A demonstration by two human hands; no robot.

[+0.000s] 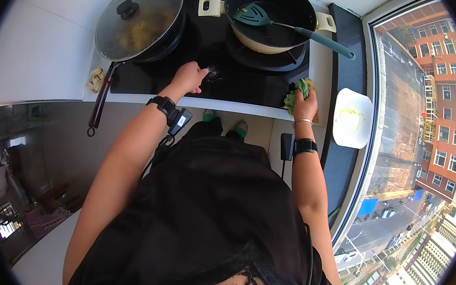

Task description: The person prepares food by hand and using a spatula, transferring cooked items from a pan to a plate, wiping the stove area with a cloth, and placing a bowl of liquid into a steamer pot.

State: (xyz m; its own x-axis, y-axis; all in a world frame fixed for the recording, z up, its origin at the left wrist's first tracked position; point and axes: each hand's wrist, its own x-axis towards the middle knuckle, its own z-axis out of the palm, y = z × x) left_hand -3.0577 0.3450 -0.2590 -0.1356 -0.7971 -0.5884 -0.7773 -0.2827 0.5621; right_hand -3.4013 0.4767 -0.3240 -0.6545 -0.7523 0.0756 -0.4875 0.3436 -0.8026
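My left hand (189,78) has its fingers on the control knob (212,74) of a black glass gas hob (253,89). My right hand (305,102) grips a crumpled green cloth (301,90) near the hob's front right corner, with yellowish cloth beside and beneath it. On the right burner stands a deep pot (261,43) with a dark inside and cream handles. A teal slotted turner (255,15) rests in it, its handle lying over the rim. At the left, a frying pan with a dark brown handle (102,103) sits under a glass lid (140,25); yellowish food shows blurred through it.
A white dish (352,118) with yellow residue lies on the dark windowsill (338,160) at the right, next to the window. A crumpled pale cloth (95,79) lies at the hob's left edge. The pan handle juts out past the counter's front edge (134,99).
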